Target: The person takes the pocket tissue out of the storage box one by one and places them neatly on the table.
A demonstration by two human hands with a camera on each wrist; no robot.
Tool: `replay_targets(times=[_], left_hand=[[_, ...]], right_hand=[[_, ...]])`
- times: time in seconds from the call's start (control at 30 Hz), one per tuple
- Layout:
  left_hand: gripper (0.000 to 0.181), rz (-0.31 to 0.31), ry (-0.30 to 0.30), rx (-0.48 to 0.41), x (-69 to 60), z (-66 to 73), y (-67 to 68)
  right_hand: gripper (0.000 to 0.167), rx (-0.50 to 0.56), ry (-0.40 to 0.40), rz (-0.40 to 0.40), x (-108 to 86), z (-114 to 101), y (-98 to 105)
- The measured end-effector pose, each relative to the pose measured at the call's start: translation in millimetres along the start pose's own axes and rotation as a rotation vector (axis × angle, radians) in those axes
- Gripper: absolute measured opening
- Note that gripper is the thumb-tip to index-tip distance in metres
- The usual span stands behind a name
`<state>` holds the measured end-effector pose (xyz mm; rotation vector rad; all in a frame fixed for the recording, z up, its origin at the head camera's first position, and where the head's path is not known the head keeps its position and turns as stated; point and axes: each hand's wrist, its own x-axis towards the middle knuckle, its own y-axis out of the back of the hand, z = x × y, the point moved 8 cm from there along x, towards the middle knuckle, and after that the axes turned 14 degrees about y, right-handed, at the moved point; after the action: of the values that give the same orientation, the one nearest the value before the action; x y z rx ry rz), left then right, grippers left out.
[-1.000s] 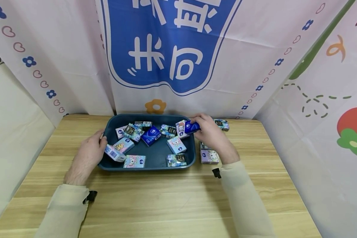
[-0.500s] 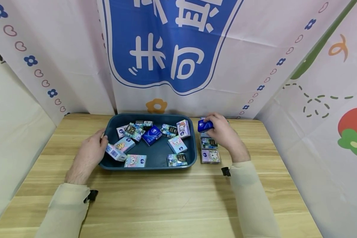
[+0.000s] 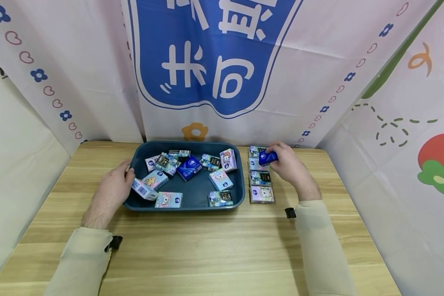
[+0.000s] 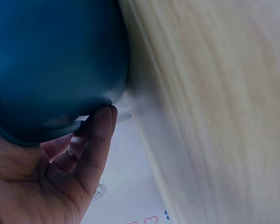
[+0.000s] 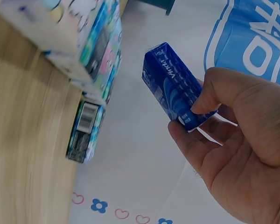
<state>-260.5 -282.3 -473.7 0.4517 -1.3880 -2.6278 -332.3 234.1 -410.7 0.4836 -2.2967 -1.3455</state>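
Note:
My right hand (image 3: 286, 166) pinches a dark blue Vinda tissue pack (image 5: 170, 86) between thumb and fingertips. In the head view that pack hangs over the upper part of a column of tissue packs, among them a lilac one (image 3: 262, 195) and a dark floral one (image 3: 260, 178). My left hand (image 3: 112, 189) grips the left end of a dark teal tray (image 3: 192, 209); the left wrist view has its fingers (image 4: 100, 140) at the rim. Inside the tray lie several packs, including a blue one (image 3: 189, 168) and a light blue one (image 3: 220, 180). A pale pack (image 3: 143, 190) leans at the tray's left wall, close to the left thumb.
The tray and the column stand on a wooden table (image 3: 207, 250), with a narrow strip of wood between them. A printed cloth (image 3: 281, 123) hangs close behind the table. Further white cloth walls (image 3: 385, 164) rise at both sides.
My right hand has carried the blue tissue pack rightward, from above the tray's right end to over the column. More of the column's upper packs now show. The left hand stays on the tray.

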Motion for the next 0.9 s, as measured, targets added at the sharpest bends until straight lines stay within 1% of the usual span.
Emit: replay_targets(times=[0.13, 0.33, 0.6, 0.73, 0.9], left_hand=[[0.064, 0.004, -0.008, -0.005, -0.8, 1.3, 0.6], [0.064, 0.005, -0.01, -0.003, -0.3, 0.9, 0.5], [0.064, -0.002, -0.001, -0.003, 0.7, -0.7, -0.5], [0.064, -0.002, 0.001, -0.004, 0.9, -0.8, -0.6], [0.064, -0.001, -0.001, -0.007, 1.3, -0.6, -0.7]], right_hand=[[0.045, -0.004, -0.01, -0.002, -3.1, 10.2, 1.0], [0.045, -0.01, -0.05, -0.021, -8.6, 23.2, 1.1], [0.048, 0.021, -0.099, -0.034, -15.1, 37.5, 0.6], [0.044, 0.022, -0.106, -0.035, -17.1, 42.9, -0.6], [0.04, 0.01, -0.125, -0.055, -19.5, 49.9, -5.6]])
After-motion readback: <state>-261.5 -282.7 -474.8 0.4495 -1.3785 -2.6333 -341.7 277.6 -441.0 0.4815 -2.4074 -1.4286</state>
